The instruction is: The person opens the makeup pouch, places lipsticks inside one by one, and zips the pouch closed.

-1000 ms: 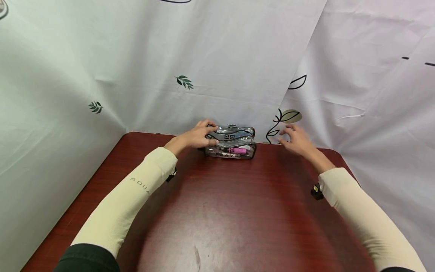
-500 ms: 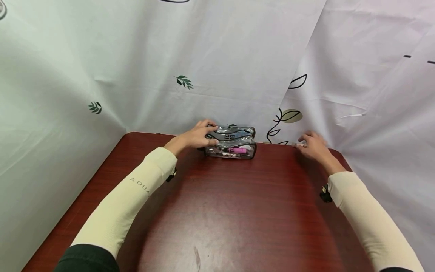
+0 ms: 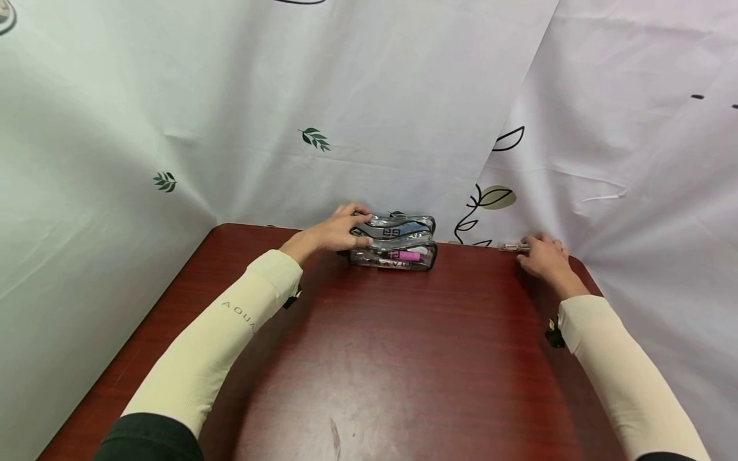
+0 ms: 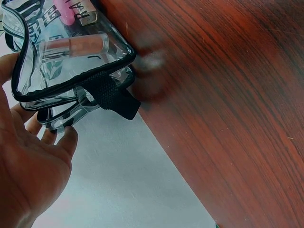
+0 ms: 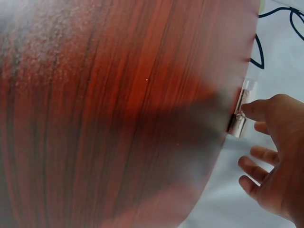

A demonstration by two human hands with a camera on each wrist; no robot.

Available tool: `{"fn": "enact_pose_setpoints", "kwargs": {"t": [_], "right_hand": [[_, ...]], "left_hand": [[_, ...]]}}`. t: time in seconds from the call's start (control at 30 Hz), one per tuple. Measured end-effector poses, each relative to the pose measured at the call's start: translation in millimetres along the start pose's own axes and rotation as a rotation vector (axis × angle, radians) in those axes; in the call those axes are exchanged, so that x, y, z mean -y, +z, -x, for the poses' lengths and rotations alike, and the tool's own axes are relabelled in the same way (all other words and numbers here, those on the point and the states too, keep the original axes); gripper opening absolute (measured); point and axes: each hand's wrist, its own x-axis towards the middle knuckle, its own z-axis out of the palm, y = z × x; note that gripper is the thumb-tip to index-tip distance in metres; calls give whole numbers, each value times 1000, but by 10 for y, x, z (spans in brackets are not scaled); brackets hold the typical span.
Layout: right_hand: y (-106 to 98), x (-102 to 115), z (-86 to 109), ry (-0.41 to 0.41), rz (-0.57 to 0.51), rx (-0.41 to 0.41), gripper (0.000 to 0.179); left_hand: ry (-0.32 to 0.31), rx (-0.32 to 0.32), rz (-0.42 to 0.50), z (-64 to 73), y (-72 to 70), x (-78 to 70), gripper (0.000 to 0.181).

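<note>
A clear zippered pouch (image 3: 412, 239) with black trim stands at the back of the table, a pink item (image 3: 403, 255) and other small tubes showing inside it. My left hand (image 3: 334, 232) grips the pouch's left end, thumb on the near side and fingers over the far side. In the left wrist view, a clear tube with a brown section (image 4: 88, 46) lies inside, and a black strap tab (image 4: 113, 95) sticks out from the end. At the back right edge, my right hand (image 3: 544, 257) pinches a small clear tube (image 5: 236, 124) between thumb and index finger, its other fingers loosely bent.
The dark red wood-grain table (image 3: 392, 358) has rounded back corners. A white printed cloth (image 3: 369, 115) hangs right behind its back edge and along both sides.
My right hand has moved right along the back edge, from near the pouch to the back right corner, and now pinches the small clear tube. My left hand stays on the pouch.
</note>
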Motion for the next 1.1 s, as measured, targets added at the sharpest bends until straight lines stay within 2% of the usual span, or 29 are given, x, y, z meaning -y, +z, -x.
{"fn": "enact_pose_setpoints", "kwargs": {"t": [0.43, 0.87, 1.1], "right_hand": [[39, -103, 4, 38, 21, 100, 64], [73, -89, 3, 38, 3, 58, 40], [81, -99, -4, 35, 0, 53, 34]], "left_hand": [[-8, 10, -1, -22, 10, -8, 80], [-13, 16, 4, -11, 1, -29, 80], [-11, 15, -2, -25, 12, -4, 79]]}}
